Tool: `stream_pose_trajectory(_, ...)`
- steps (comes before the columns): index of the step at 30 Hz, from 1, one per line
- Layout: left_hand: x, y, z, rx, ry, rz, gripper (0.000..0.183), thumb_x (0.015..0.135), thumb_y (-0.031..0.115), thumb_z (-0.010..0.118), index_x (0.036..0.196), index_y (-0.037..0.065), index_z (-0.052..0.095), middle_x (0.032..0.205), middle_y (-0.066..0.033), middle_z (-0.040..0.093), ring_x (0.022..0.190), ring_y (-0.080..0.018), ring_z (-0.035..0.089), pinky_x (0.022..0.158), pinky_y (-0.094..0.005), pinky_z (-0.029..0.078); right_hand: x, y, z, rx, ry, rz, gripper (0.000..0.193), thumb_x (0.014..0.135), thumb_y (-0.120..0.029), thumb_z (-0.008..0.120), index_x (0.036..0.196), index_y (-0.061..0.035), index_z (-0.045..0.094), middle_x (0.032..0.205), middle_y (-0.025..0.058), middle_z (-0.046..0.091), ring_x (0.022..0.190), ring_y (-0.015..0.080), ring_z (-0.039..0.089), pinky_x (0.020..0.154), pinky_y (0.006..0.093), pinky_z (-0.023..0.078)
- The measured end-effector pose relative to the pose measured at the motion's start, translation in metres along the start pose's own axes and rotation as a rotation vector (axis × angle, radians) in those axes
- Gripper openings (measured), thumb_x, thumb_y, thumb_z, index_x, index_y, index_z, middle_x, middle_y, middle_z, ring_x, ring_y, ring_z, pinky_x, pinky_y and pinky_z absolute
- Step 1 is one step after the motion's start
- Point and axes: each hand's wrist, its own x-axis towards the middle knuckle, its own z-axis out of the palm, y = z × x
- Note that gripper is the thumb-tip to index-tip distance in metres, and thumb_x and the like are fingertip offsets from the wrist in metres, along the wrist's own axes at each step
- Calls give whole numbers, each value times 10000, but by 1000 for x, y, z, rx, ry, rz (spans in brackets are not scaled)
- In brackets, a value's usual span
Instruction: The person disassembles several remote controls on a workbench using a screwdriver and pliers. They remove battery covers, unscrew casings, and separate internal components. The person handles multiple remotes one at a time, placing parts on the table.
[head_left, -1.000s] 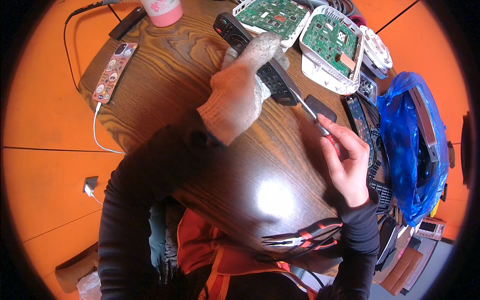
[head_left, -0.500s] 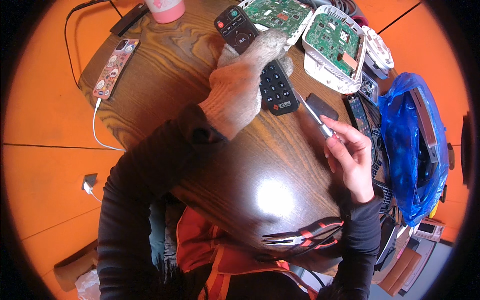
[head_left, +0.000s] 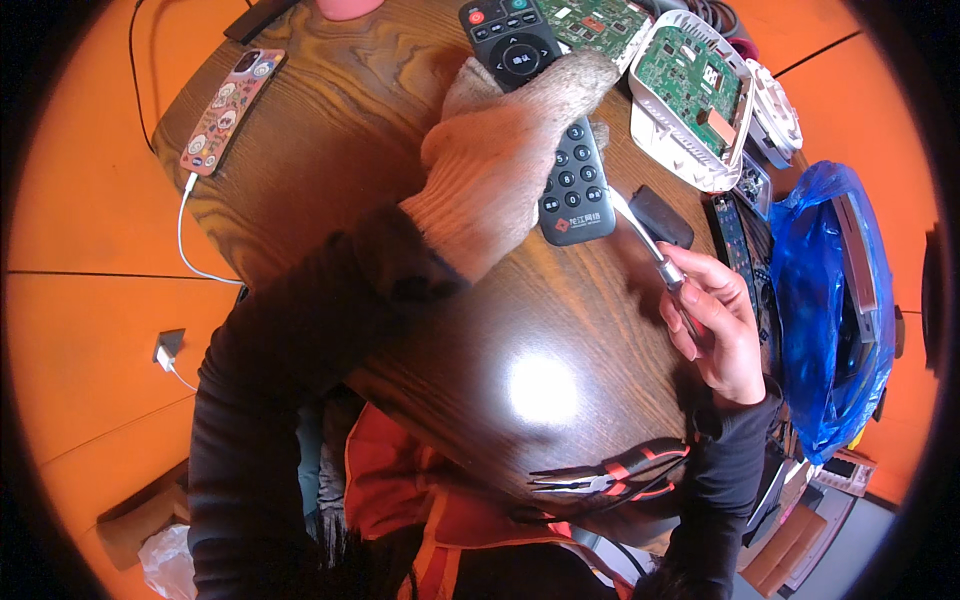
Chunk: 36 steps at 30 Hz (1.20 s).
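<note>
My left hand [head_left: 510, 150], in a pale knitted glove, is closed around a black remote control [head_left: 580, 213] and covers its middle. The remote's round navigation pad shows above the glove, its number keys below. Bare, my right hand [head_left: 722, 325] grips a screwdriver [head_left: 668, 268] with a long metal shaft and a partly hidden handle. The shaft reaches up to the lower right edge of the remote; whether the tip sits in the seam, I cannot tell. A dark flat cover [head_left: 662, 215] lies on the table just right of the shaft.
Opened white casings with green circuit boards [head_left: 690, 80] stand at the far right. A blue plastic bag [head_left: 825, 330] and another remote [head_left: 735, 240] lie along the right edge. Red-and-black pliers [head_left: 610, 478] rest near the front edge. A phone [head_left: 228, 115] with a white cable lies at left.
Both hands, with the remote and screwdriver, have shifted a little right and down in view. The whole scene has also shifted slightly. Both grips stay closed.
</note>
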Motion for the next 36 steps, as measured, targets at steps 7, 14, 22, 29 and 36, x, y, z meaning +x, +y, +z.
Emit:
stream_pose_trajectory(7, -3, 3, -3, -3, -22, -51, 340, 837, 353, 654, 1028, 76, 611, 783, -64, 632, 677, -136, 648, 589, -270, 554, 0, 4, 0, -60, 20, -31, 371, 906, -111, 563, 1263, -13, 540, 647, 32, 548, 425, 36, 350, 400, 179, 243)
stream_pose_trajectory(14, -2, 4, -4, -16, -38, -21, 308, 851, 331, 650, 1041, 92, 614, 768, -58, 627, 665, -128, 644, 586, -259, 550, -1, 4, 0, -34, 2, -64, 383, 902, -113, 568, 1265, 1, 532, 646, 40, 549, 418, 42, 350, 397, 182, 249)
stream_pose_trajectory(22, 0, 2, -5, -111, -63, -88, 295, 857, 322, 657, 1041, 96, 611, 754, -31, 611, 658, -121, 628, 583, -264, 547, -1, 4, -1, -20, -20, -80, 392, 905, -117, 565, 1274, 8, 521, 643, 51, 549, 407, 44, 344, 393, 183, 249)
stream_pose_trajectory(29, 1, 0, -5, -130, -41, -77, 281, 847, 297, 670, 1022, 86, 608, 751, -30, 610, 657, -130, 631, 580, -268, 545, -2, 5, 1, -45, 29, -90, 372, 911, -105, 553, 1268, -2, 531, 645, 43, 550, 418, 42, 354, 396, 181, 251)
stream_pose_trajectory(36, 8, -2, -2, -110, 98, -39, 273, 813, 236, 691, 992, 52, 596, 768, -40, 617, 613, -146, 631, 527, -264, 539, 4, 5, -1, -209, 348, -201, 327, 922, -131, 559, 1242, -64, 570, 660, -14, 541, 453, 22, 382, 398, 161, 248)
